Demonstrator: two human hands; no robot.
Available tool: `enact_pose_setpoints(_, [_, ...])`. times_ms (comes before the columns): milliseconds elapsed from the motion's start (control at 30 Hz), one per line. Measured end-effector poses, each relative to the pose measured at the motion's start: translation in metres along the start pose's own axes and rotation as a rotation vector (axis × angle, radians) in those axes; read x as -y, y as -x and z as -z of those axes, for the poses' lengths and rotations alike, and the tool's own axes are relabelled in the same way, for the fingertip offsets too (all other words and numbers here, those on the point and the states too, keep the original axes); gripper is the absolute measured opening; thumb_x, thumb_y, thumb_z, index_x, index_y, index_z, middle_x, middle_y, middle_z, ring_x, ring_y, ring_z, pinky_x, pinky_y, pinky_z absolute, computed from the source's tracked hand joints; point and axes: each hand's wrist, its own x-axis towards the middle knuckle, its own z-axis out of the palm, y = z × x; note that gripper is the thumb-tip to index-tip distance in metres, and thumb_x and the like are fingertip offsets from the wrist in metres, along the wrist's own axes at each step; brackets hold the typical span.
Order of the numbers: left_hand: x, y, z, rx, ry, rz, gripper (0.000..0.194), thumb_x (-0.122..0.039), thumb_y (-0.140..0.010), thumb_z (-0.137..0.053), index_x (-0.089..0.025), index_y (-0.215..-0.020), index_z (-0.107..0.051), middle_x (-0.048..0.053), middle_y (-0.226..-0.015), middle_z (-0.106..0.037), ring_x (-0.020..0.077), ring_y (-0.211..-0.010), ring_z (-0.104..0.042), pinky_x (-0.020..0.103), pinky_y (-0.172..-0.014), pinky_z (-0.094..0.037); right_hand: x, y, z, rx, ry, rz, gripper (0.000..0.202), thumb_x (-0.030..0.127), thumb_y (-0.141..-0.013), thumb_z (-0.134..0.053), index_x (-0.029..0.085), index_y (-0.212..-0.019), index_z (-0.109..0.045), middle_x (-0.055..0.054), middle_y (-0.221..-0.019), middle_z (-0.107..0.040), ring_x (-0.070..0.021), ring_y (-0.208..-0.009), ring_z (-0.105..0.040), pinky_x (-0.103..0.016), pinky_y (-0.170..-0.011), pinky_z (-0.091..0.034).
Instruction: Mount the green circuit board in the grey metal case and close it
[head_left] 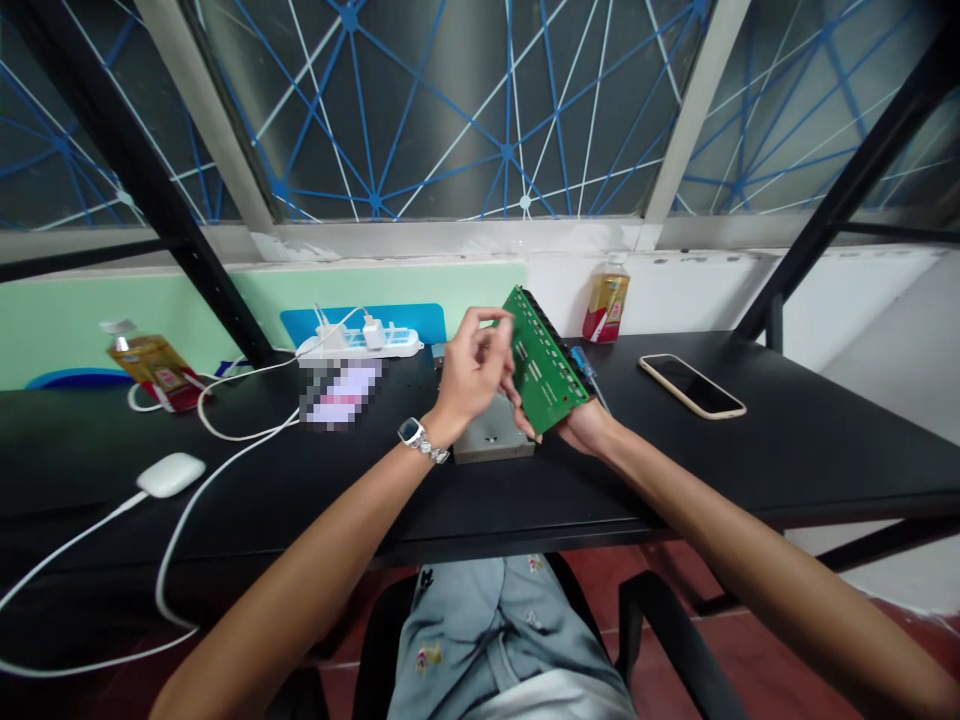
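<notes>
A green circuit board [546, 372] is held up and tilted over the desk, with a row of black parts along its far right edge. My right hand [583, 424] grips it from below and behind, and some of its fingertips show at the board's lower left edge. My left hand [475, 362] is raised at the board's left side, its fingers curled and close together near the edge; whether they pinch anything is too small to tell. Beneath the hands a grey metal case [493, 440] lies on the black desk. A blue-handled tool [585, 368] shows partly behind the board.
A phone [691, 386] lies at the right and a bottle [606, 300] stands behind it. At the left are a power strip [397, 342], a second bottle [157, 368], a lit, pixelated screen [345, 392], a white case [171, 475] and looping white cables [174, 540].
</notes>
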Motion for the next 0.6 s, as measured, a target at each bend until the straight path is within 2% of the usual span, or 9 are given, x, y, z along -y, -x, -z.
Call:
enact_pose_setpoints(133, [0.019, 0.001, 0.019, -0.109, 0.006, 0.033, 0.037, -0.056, -0.097, -0.039, -0.023, -0.088, -0.053, -0.005, -0.054, -0.047, 0.0076, -0.041, -0.045, 0.023, -0.042, -0.038, 0.001, 0.001, 0.001, 0.049, -0.060, 0.016, 0.044, 0.063, -0.086, -0.044, 0.022, -0.098, -0.055, -0.003, -0.079, -0.061, -0.0127, -0.047, -0.049, -0.026, -0.040, -0.039])
enact_pose_setpoints(300, [0.034, -0.008, 0.033, -0.155, -0.106, 0.058, 0.036, -0.053, -0.096, -0.045, -0.022, -0.081, -0.055, -0.004, -0.054, -0.048, 0.0083, -0.044, -0.046, 0.023, -0.044, -0.038, -0.002, 0.003, 0.004, 0.093, -0.015, -0.020, 0.047, 0.064, -0.083, -0.046, 0.020, -0.090, -0.061, -0.008, -0.077, -0.066, -0.0168, -0.054, -0.055, -0.027, -0.043, -0.042])
enact_pose_setpoints(367, [0.038, -0.011, 0.038, -0.217, -0.218, 0.062, 0.031, -0.050, -0.094, -0.050, -0.021, -0.083, -0.056, -0.001, -0.061, -0.054, 0.0098, -0.052, -0.052, 0.023, -0.049, -0.042, -0.005, 0.004, 0.005, 0.088, 0.020, -0.069, 0.051, 0.065, -0.081, -0.045, 0.019, -0.091, -0.065, -0.009, -0.073, -0.067, -0.0209, -0.059, -0.060, -0.030, -0.047, -0.047])
enact_pose_setpoints(433, [0.042, -0.013, 0.042, -0.278, -0.323, 0.064, 0.029, -0.048, -0.093, -0.052, -0.021, -0.088, -0.059, 0.004, -0.078, -0.063, 0.0128, -0.068, -0.060, 0.024, -0.056, -0.046, -0.009, 0.004, 0.007, 0.089, 0.018, -0.119, 0.055, 0.067, -0.082, -0.042, 0.019, -0.093, -0.067, -0.010, -0.071, -0.068, -0.0246, -0.064, -0.064, -0.035, -0.051, -0.052])
enact_pose_setpoints(500, [0.046, -0.013, 0.043, -0.250, -0.335, 0.091, 0.034, -0.050, -0.095, -0.047, -0.020, -0.092, -0.062, 0.009, -0.096, -0.066, 0.0163, -0.083, -0.064, 0.026, -0.062, -0.049, -0.012, 0.003, 0.008, 0.111, -0.014, -0.138, 0.056, 0.067, -0.083, -0.041, 0.019, -0.094, -0.068, -0.010, -0.072, -0.068, -0.0264, -0.066, -0.066, -0.038, -0.054, -0.054])
enact_pose_setpoints(600, [0.052, -0.012, 0.035, -0.096, -0.187, 0.170, 0.049, -0.055, -0.099, -0.031, -0.019, -0.096, -0.064, 0.011, -0.096, -0.068, 0.0190, -0.088, -0.066, 0.030, -0.068, -0.053, -0.011, 0.003, 0.004, 0.120, -0.023, -0.134, 0.053, 0.066, -0.082, -0.046, 0.020, -0.099, -0.067, -0.009, -0.075, -0.070, -0.0263, -0.069, -0.068, -0.038, -0.055, -0.055])
